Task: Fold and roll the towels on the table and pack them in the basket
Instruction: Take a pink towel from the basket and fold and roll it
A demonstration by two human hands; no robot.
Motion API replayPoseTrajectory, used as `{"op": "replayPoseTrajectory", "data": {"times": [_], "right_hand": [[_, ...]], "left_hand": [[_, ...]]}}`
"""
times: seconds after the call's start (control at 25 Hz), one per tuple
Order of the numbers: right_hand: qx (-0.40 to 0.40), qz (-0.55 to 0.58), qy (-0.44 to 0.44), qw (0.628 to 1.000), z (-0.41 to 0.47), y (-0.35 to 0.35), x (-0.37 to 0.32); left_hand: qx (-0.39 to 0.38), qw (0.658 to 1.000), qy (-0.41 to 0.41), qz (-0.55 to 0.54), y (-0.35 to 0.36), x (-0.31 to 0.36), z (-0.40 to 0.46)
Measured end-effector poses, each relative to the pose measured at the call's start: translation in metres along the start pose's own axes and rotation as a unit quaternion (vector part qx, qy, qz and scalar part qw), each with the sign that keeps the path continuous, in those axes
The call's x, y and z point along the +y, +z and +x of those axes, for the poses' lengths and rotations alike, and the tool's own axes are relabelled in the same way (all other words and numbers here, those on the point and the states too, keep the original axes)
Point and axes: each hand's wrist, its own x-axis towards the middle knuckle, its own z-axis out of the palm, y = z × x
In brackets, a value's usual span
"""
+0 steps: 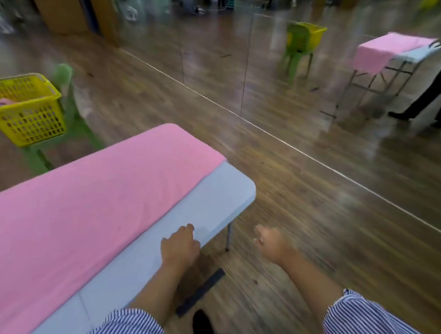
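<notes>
Pink towel point(87, 200) on grey table point(203, 206), wood floor point(320, 212); L hand point(179, 246) fingers relaxed, R hand point(270, 243) clenched

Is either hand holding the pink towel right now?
No. The left hand rests on the bare table edge, the right hand hangs over the floor, both clear of the pink towel.
</notes>
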Motion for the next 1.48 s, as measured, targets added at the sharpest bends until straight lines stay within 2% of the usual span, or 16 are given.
{"op": "replayPoseTrajectory", "data": {"times": [0.2, 0.28, 0.44, 0.64, 0.76, 0.88, 0.96, 1.04, 1.08, 1.16, 1.24, 1.32, 1.4, 1.48], "right_hand": [[0.007, -0.015, -0.023, 1.000, 0.112, -0.031, -0.009], [-0.013, -0.014, -0.042, 0.999, 0.148, -0.036, -0.013], [-0.022, -0.061, -0.102, 0.993, 0.223, -0.036, -0.017], [-0.057, -0.118, -0.156, 0.979, 0.310, -0.033, -0.038], [-0.033, -0.131, -0.226, 0.965, 0.340, -0.036, -0.043], [0.019, -0.026, -0.315, 0.948, 0.379, -0.051, -0.061], [0.044, 0.017, -0.343, 0.938, 0.413, -0.055, -0.081], [0.007, 0.024, -0.323, 0.946, 0.438, -0.060, -0.103], [-0.039, 0.005, -0.316, 0.948, 0.442, -0.062, -0.109], [-0.110, -0.032, -0.363, 0.925, 0.439, -0.056, -0.106], [-0.063, -0.053, -0.462, 0.883, 0.430, -0.054, -0.091], [-0.017, -0.069, -0.538, 0.840, 0.430, -0.041, -0.069], [0.002, -0.077, -0.571, 0.817, 0.435, -0.034, -0.057], [0.009, -0.064, -0.560, 0.826, 0.436, -0.036, -0.056]], "left_hand": [[-0.002, 0.998, -0.044, 0.034, -0.007, -0.021, 0.091], [-0.011, 0.997, -0.069, 0.044, -0.012, -0.026, 0.115], [-0.022, 0.991, -0.105, 0.079, -0.006, -0.034, 0.148], [0.021, 0.986, -0.136, 0.097, 0.001, -0.047, 0.158], [0.067, 0.982, -0.165, 0.065, -0.015, -0.046, 0.161], [0.145, 0.959, -0.242, 0.020, -0.042, -0.055, 0.180], [0.179, 0.935, -0.306, -0.022, -0.058, -0.064, 0.200], [0.176, 0.913, -0.361, -0.074, -0.059, -0.071, 0.217], [0.166, 0.912, -0.366, -0.086, -0.054, -0.071, 0.223], [0.150, 0.940, -0.305, -0.041, -0.037, -0.068, 0.224], [0.122, 0.976, -0.177, 0.023, -0.017, -0.058, 0.222], [0.086, 0.991, -0.080, 0.065, -0.003, -0.049, 0.221], [0.071, 0.992, -0.049, 0.088, 0.003, -0.040, 0.222], [0.094, 0.989, -0.057, 0.099, 0.005, -0.034, 0.225]]}}
